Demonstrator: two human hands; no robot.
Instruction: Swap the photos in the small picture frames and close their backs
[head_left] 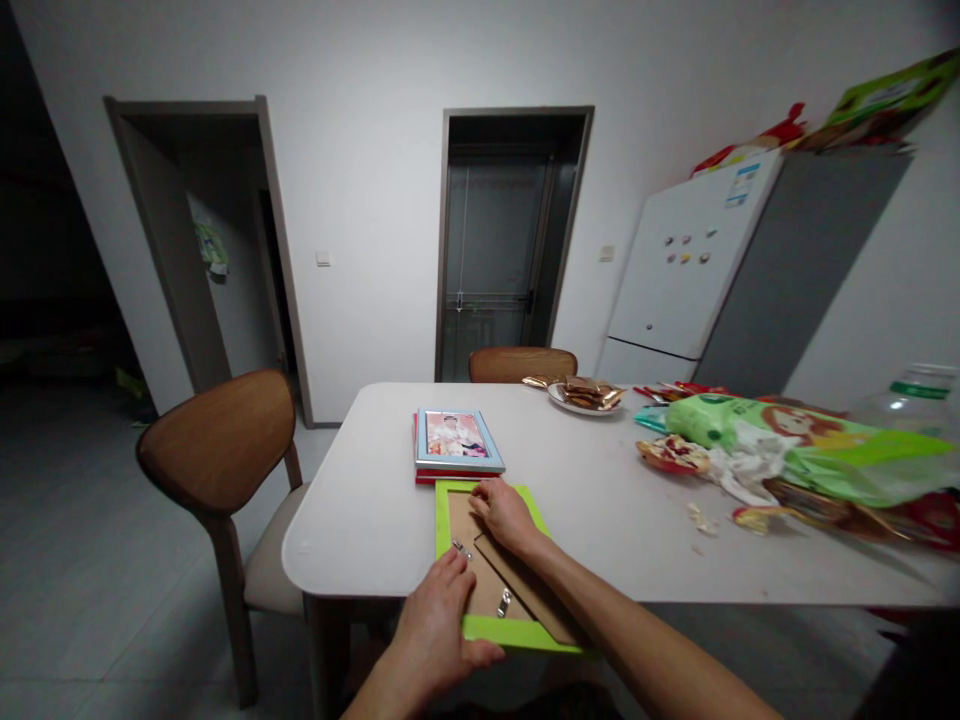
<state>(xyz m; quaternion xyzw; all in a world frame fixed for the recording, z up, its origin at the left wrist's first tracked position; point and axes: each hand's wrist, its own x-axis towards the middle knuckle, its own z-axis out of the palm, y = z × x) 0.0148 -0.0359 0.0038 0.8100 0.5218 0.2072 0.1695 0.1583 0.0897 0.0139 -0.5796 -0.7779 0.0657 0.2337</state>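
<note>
A lime-green picture frame (501,630) lies face down at the table's near edge, its brown backing board (480,592) upward. On the board are a brown stand flap (523,590) and small metal clips (504,602). My left hand (433,618) grips the frame's lower left corner, the thumb along the bottom edge and the fingers over the left side. My right hand (504,510) rests at the upper part of the backing with its fingers curled closed; what lies under the fingertips is hidden. Just beyond sits a light-blue picture frame (459,440) with a photo, stacked on a red one (424,478).
On the white table (360,520), a plate (585,408) of wrapped snacks stands at the back. To the right lie a green snack bag (825,440), crumpled tissue (750,465), fruit peel (675,453) and a clear plastic jar (915,400). A wooden chair (225,440) stands left.
</note>
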